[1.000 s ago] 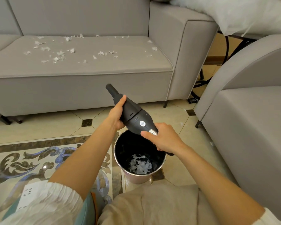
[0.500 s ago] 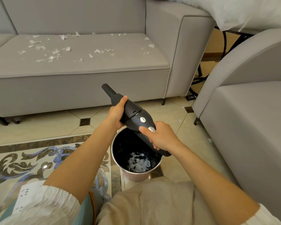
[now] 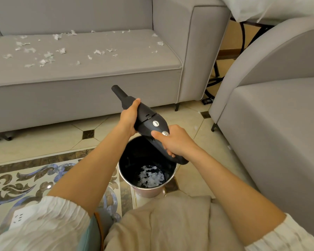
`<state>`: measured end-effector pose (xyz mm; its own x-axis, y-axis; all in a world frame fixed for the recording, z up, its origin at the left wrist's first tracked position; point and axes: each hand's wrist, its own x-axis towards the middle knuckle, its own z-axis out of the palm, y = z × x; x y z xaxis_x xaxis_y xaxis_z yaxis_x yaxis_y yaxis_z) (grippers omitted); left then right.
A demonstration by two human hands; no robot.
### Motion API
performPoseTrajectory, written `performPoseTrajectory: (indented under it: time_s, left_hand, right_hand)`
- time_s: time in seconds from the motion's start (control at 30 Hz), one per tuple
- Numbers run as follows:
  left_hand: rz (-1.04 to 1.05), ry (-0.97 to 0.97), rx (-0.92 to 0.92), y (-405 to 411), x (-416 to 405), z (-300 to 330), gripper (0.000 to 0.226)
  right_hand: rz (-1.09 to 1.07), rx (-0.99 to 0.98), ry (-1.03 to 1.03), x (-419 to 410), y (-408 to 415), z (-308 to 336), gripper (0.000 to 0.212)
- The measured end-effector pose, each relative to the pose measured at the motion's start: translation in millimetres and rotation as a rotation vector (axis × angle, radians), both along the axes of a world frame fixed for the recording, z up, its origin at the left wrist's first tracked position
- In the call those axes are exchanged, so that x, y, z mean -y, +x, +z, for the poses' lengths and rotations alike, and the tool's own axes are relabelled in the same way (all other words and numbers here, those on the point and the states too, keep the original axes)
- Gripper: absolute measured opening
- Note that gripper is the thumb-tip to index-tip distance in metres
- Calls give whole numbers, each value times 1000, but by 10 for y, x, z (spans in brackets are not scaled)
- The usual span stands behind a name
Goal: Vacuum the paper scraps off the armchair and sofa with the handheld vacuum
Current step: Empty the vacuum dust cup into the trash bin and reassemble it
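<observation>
I hold a black handheld vacuum (image 3: 146,119) in both hands above a round metal bin (image 3: 123,175). My left hand (image 3: 129,117) grips its front dust-cup section, just behind the narrow nozzle that points up and left. My right hand (image 3: 176,141) grips the rear handle, thumb lying beside a silver button. White paper scraps (image 3: 152,176) lie in the bottom of the bin. Several more paper scraps (image 3: 45,57) are scattered over the seat of the grey sofa (image 3: 101,73) ahead. The grey armchair (image 3: 279,113) stands to my right, its seat showing no scraps.
A patterned tiled floor (image 3: 49,142) lies between me and the sofa. A white power strip (image 3: 18,217) sits on the floor at lower left. A dark metal table frame (image 3: 214,84) stands between sofa and armchair, with white fabric (image 3: 272,8) above it. My knee in beige cloth (image 3: 163,223) fills the lower middle.
Both hands have lifted the vacuum slightly up and away from the bin. The view has shifted a little toward the sofa.
</observation>
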<state>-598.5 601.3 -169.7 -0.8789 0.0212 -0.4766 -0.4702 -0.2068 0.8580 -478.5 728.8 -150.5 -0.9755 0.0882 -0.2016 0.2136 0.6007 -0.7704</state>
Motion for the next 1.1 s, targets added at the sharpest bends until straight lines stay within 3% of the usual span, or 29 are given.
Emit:
performPoseTrajectory:
  time_s: [0.17, 0.33, 0.47, 0.6, 0.8, 0.97, 1.1]
  left_hand:
    - [-32, 100, 60, -89, -92, -148, 53]
    - [209, 316, 123, -365, 87, -431, 56]
    - [66, 431, 175, -322, -168, -568, 45]
    - [-29, 534, 193, -232, -484, -689, 41]
    - [-132, 531, 292, -360, -590, -937, 40]
    - [-141, 472, 368, -461, -556, -1077, 49]
    - [-177, 470, 368, -501, -487, -1149, 53]
  right_hand:
    - [42, 34, 54, -181, -74, -29, 49]
    - [46, 123, -23, -691, -109, -167, 48]
    - [-214, 147, -50, -1101, -290, -813, 45]
    - [-260, 338, 153, -1360, -487, -1737, 37]
    - [-191, 669, 330, -1523, -431, -2838, 46]
    - [-127, 681, 360, -1480, -492, -3080, 56]
    - [-50, 741, 379, -1427, -561, -3192, 47]
